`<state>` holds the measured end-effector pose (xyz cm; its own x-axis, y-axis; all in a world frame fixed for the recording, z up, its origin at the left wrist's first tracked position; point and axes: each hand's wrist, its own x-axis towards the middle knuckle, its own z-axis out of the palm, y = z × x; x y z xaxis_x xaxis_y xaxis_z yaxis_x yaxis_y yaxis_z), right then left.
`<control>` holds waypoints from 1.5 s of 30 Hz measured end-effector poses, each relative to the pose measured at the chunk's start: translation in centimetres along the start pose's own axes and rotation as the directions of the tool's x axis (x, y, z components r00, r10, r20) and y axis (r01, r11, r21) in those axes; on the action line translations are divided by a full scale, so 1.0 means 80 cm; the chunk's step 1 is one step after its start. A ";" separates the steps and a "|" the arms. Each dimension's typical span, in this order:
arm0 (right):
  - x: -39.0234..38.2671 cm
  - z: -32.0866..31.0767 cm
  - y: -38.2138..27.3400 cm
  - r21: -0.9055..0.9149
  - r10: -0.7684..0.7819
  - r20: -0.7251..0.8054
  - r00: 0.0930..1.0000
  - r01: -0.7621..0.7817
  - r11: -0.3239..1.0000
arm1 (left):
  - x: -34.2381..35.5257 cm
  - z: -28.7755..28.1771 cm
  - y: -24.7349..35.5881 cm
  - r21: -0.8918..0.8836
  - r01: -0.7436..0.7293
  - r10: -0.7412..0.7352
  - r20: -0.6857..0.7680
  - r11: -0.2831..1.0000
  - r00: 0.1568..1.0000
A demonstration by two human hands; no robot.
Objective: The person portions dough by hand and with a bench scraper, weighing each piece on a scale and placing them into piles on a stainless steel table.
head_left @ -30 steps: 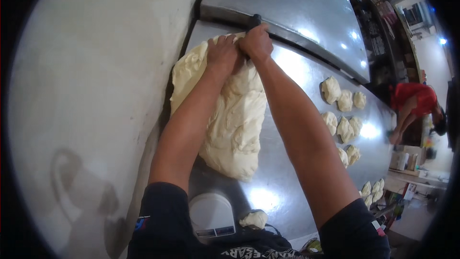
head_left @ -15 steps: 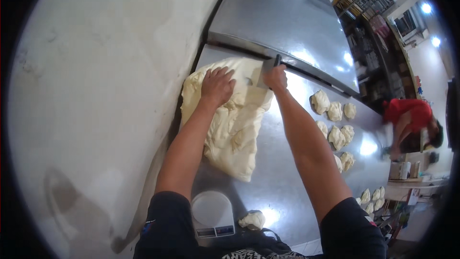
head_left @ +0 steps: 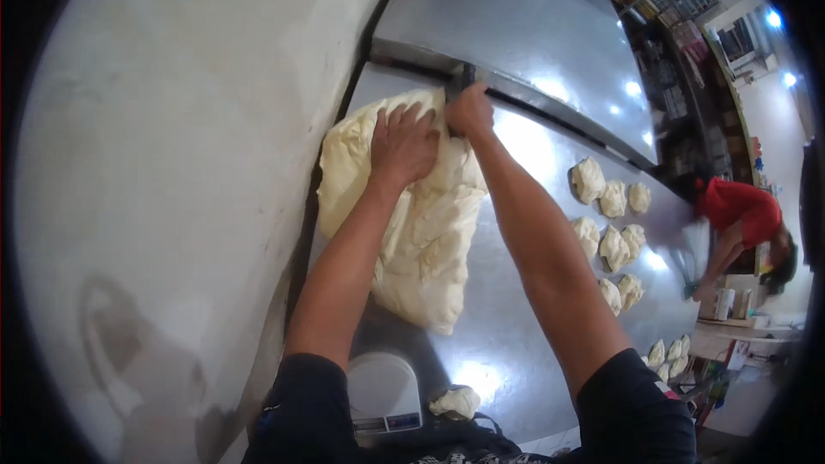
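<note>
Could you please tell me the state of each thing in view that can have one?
Left hand: open, laid on the large dough.
Right hand: closed around the scraper's handle.
Scraper: held at the large dough's edge.
Large dough: spread out, lumpy.
Small dough pieces: divided, lying in groups.
Scale: partly hidden; on or off, cannot tell.

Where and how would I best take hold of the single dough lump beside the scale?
Probably around the sides of the dough lump, coming from above and the right: the scale stands close on its left, and the squat, irregular lump offers no handle, so cupping it seems best.
</note>
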<state>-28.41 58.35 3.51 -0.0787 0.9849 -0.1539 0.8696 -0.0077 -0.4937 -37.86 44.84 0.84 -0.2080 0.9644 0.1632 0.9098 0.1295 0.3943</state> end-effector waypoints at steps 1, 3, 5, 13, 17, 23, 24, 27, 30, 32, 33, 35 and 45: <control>-0.003 0.001 -0.006 -0.002 0.002 0.006 1.000 -0.002 1.000 | 0.001 0.000 -0.004 0.007 0.001 -0.001 -0.013 1.000 1.000; -0.003 0.002 -0.014 0.002 0.008 -0.005 1.000 -0.008 1.000 | -0.004 0.002 -0.007 0.022 -0.006 0.006 -0.025 1.000 1.000; -0.004 0.005 -0.017 -0.026 0.036 -0.023 0.999 -0.037 0.999 | -0.009 0.000 -0.013 0.043 -0.020 0.022 -0.030 0.999 0.999; -0.007 -0.022 0.042 -0.082 0.103 -0.060 0.993 -0.107 0.991 | -0.054 -0.017 -0.026 -0.023 -0.037 0.037 0.001 0.999 0.999; -0.002 -0.070 0.104 0.011 0.178 -0.036 0.983 -0.177 0.984 | -0.059 -0.016 -0.013 -0.070 -0.052 0.049 -0.054 0.996 0.997; -0.097 -0.142 0.063 0.246 -0.082 -0.437 0.896 0.207 0.947 | -0.063 -0.016 -0.024 -0.040 0.015 -0.018 -0.072 0.999 0.997; -0.106 -0.149 0.052 0.223 -0.120 -0.375 0.919 0.215 0.951 | -0.061 -0.018 -0.020 -0.024 0.018 -0.020 -0.072 1.000 0.997; -0.137 -0.102 0.034 0.119 -0.148 -0.131 0.980 0.163 0.979 | -0.053 -0.006 -0.014 -0.023 0.047 -0.048 -0.043 0.999 0.998; -0.157 -0.047 0.031 0.039 0.021 -0.037 0.999 -0.019 0.999 | -0.055 0.000 -0.008 -0.018 0.013 -0.014 -0.041 1.000 0.999; -0.162 -0.031 0.024 0.087 0.082 0.008 0.997 -0.083 0.993 | -0.058 0.003 -0.015 -0.001 -0.008 0.008 -0.074 1.000 0.997; -0.164 -0.025 0.017 0.065 0.061 0.006 0.998 -0.061 0.996 | -0.057 -0.002 -0.015 0.016 -0.014 0.016 -0.088 1.000 0.996; -0.164 -0.020 0.003 0.019 0.028 -0.004 1.000 -0.028 0.999 | -0.066 -0.002 -0.013 0.043 -0.031 0.035 -0.096 0.999 0.995; -0.110 0.013 0.057 -0.107 -0.051 -0.115 0.992 0.039 0.993 | -0.085 -0.017 -0.010 -0.029 -0.067 0.063 -0.112 0.997 0.992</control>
<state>-24.25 49.47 1.67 -0.0665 0.9974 -0.0285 0.9132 0.0494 -0.4046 -37.63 37.88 0.64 -0.1887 0.9388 0.2882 0.9109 0.0577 0.4086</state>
